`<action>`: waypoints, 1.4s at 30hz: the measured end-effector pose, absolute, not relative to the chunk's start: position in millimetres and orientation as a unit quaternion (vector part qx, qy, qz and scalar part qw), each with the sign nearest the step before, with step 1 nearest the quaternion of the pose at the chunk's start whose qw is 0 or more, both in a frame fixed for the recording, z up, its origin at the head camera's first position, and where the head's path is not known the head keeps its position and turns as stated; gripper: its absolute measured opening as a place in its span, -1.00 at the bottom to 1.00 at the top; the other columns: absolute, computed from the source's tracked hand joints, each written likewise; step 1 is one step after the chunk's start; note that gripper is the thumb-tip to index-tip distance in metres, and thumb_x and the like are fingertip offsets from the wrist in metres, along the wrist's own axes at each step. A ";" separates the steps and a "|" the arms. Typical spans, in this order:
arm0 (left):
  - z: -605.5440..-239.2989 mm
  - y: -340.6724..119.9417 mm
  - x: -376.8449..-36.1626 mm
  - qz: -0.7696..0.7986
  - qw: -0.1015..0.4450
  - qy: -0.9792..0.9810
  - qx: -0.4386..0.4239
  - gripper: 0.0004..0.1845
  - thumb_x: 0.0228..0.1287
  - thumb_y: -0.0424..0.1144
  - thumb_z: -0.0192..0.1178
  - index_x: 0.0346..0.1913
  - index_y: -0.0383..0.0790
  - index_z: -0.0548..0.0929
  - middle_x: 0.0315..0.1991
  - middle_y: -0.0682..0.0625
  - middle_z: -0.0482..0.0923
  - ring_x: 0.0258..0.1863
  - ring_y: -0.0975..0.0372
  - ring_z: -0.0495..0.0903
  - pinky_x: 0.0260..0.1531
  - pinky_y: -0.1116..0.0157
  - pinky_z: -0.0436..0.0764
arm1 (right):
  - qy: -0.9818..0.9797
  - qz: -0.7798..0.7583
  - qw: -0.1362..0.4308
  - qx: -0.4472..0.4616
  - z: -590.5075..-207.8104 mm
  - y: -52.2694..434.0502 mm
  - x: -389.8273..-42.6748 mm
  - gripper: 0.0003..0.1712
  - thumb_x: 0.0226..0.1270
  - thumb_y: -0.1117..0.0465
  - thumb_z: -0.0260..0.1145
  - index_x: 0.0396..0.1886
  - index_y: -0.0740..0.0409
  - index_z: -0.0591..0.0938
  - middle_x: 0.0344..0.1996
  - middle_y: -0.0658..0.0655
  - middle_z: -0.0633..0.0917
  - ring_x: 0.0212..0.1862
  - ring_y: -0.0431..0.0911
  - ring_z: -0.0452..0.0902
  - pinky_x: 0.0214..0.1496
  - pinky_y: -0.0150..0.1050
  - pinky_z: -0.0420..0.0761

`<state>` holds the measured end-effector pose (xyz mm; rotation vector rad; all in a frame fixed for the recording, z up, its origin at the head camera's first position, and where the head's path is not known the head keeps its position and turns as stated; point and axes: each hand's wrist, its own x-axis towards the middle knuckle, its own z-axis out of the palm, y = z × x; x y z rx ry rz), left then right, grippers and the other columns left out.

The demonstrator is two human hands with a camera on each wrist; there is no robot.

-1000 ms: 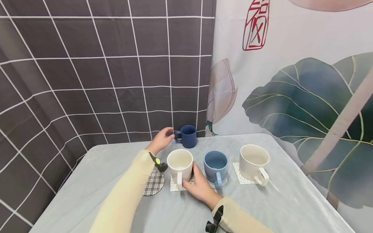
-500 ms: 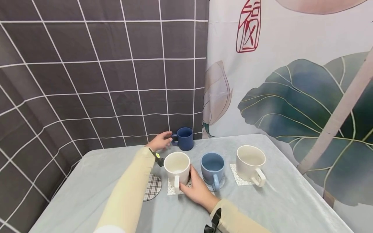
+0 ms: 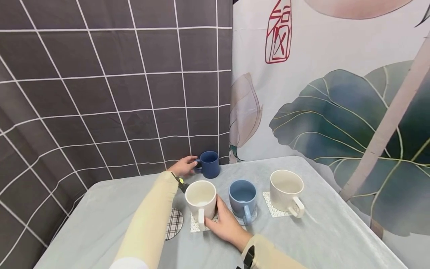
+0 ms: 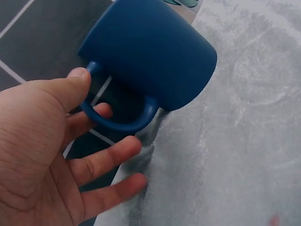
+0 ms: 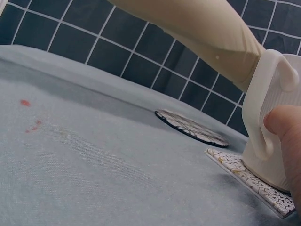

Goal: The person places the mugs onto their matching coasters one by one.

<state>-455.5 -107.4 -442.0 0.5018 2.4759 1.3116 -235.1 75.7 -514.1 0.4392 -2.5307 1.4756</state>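
At the back edge of the table, my left hand (image 3: 184, 166) pinches the handle of a dark blue mug (image 3: 210, 165). The left wrist view shows the thumb on top of that dark blue mug's handle (image 4: 124, 126), a finger behind it and the other fingers spread. My right hand (image 3: 229, 225) grips a white mug (image 3: 198, 196) from its right side, thumb beside the handle. That mug sits on a square patterned coaster (image 5: 244, 174). Right of it, a light blue mug (image 3: 240, 198) rests on a round coaster (image 3: 253, 216).
A second white mug (image 3: 283, 188) stands on a square coaster (image 3: 268, 203) at the right. A round plaid coaster (image 3: 174, 224) lies bare beside my left forearm. A grey cloth covers the table (image 3: 319, 231). Dark grid and lotus-print curtains (image 3: 134, 93) hang behind.
My left fingers have closed in on the dark blue mug's handle, from just touching it to pinching it. My right hand stays on the white mug. The view has shifted slightly.
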 end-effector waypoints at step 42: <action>-431.4 -132.0 -455.6 0.640 0.314 0.694 0.099 -0.66 0.69 -0.17 -0.22 -0.25 -0.20 0.50 -0.35 0.02 0.55 -0.02 -0.10 0.68 0.16 -0.16 0.55 | -0.857 0.482 0.104 0.151 -514.9 77.0 -236.3 0.02 0.26 0.04 0.41 0.56 0.32 0.13 0.45 0.35 0.33 0.46 0.11 0.26 0.44 0.15 0.33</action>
